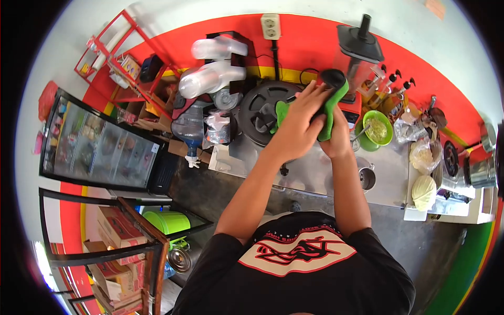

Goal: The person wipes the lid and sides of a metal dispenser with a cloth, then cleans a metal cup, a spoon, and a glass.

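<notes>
A green cloth (328, 118) is bunched between my two hands, and another fold of green (281, 113) shows to the left of them. My left hand (300, 123) presses on the cloth from the left, its fingers pointing up and to the right. My right hand (337, 140) is wrapped around the cloth from below. A black, smoothly rounded piece (334, 79) sticks out above the hands with the cloth against its side; its lower part is hidden. Behind my left hand is a black round stove top (257, 118) on the metal counter.
A blender (359, 50) stands behind my hands, with pump bottles (394, 86) beside it. On the right are a green bowl (377, 128) of shredded food, a metal cup (367, 177) and a cabbage (424, 193). A water bottle (190, 123) stands left of the stove.
</notes>
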Demonstrator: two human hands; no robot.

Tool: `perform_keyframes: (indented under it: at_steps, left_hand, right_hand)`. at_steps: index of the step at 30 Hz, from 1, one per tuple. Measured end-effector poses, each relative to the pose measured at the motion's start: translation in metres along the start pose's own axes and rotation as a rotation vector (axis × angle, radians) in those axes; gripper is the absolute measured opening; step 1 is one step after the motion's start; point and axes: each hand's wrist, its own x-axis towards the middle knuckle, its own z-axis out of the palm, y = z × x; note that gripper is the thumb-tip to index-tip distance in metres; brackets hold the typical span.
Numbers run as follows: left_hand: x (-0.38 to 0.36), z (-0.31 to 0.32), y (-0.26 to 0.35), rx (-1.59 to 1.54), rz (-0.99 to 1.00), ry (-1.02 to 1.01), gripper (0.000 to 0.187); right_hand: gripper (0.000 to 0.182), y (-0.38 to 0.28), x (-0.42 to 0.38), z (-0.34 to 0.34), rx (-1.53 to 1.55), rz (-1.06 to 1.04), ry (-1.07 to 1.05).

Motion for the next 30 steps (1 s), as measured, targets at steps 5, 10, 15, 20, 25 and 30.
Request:
perform_keyframes:
  at_steps: [5,10,15,20,25,30]
  left_hand:
    - [-0.007,-0.018,-0.048,0.417,-0.201,0.126,0.053]
    - [-0.039,-0.022,-0.078,1.04,-0.714,-0.083,0.077]
    - [-0.049,-0.022,-0.072,1.05,-0.617,-0.104,0.072]
    - [-0.06,-0.029,-0.06,1.071,-0.585,-0.119,0.071]
    - [-0.065,-0.037,-0.058,1.045,-0.54,-0.104,0.068]
    - [-0.065,-0.039,-0.054,0.999,-0.554,-0.089,0.07]
  right_hand:
    - [0.033,-0.023,-0.015,-0.024,-0.063,-0.124,0.356]
    - [0.045,0.019,-0.039,-0.038,-0.485,-0.229,0.421]
    - [0.053,0.058,-0.012,-0.038,-0.777,-0.333,0.243]
    - [0.048,0.035,0.07,-0.057,-0.679,-0.028,0.177]
    - [0.049,0.07,0.129,-0.102,-0.414,0.311,-0.033]
    - [0.043,0.146,0.136,-0.177,-0.159,0.465,0.091]
